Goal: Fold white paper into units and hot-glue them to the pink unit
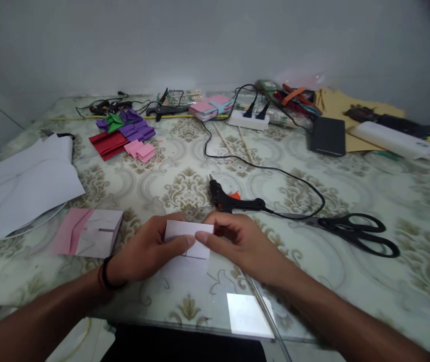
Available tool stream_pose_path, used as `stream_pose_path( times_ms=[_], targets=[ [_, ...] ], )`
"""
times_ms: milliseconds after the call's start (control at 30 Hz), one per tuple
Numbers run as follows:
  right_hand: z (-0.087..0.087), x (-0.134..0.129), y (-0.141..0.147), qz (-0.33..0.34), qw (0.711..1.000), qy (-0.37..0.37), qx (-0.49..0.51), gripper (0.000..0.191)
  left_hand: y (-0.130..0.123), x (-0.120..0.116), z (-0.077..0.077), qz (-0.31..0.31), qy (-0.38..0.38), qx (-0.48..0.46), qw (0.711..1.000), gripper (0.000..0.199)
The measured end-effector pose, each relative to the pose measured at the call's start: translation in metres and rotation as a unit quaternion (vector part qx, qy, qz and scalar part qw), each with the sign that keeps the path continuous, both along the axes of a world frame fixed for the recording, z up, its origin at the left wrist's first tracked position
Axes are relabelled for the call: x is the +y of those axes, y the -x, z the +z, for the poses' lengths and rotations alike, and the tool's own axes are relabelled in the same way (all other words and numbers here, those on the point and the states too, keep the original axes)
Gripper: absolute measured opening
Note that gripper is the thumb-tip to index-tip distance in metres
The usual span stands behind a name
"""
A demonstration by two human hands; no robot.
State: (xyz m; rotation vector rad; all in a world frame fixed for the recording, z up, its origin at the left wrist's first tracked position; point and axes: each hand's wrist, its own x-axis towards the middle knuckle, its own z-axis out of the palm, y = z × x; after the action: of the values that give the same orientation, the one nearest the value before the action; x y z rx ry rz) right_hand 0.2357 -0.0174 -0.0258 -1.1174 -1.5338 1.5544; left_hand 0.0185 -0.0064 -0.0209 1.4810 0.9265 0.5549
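A small folded piece of white paper (190, 229) is held between my two hands near the front of the table. My left hand (150, 246) grips its left side, thumb flat across the face and fingers behind. On the right side, my right hand (237, 241) pinches it the same way, and the two thumb tips nearly meet. A fold line or slit shows low on the paper. Left of my left hand lies a folded pink and white paper piece (100, 234). Just beyond my right hand rests a black glue gun (233, 198), its cord trailing right.
Black-handled scissors (358, 231) lie at the right. White sheets (30, 186) are stacked at the left. Folded red paper (109, 145), purple and pink pieces sit farther back. A white power strip (248, 120), a dark flat box (328, 136) and tools line the back edge.
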Motion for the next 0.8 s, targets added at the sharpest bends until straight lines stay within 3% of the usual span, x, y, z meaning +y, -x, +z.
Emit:
stream_pose_path(
  times_ms=[200,667,800],
  targets=[
    [-0.0032,-0.0003,0.0006,0.008,0.999,-0.031,-0.021,0.031,-0.0016,0.0001,0.0023,-0.016,-0.021,0.027,0.999,0.036],
    [-0.0005,0.0051,-0.0061,-0.051,0.998,-0.032,-0.002,0.035,0.001,0.0014,0.003,0.019,0.052,0.041,0.998,0.036],
    [-0.001,0.0049,-0.005,-0.024,0.999,-0.019,-0.018,0.037,0.0036,0.0014,-0.0011,0.024,0.019,0.073,0.997,0.036]
  ],
)
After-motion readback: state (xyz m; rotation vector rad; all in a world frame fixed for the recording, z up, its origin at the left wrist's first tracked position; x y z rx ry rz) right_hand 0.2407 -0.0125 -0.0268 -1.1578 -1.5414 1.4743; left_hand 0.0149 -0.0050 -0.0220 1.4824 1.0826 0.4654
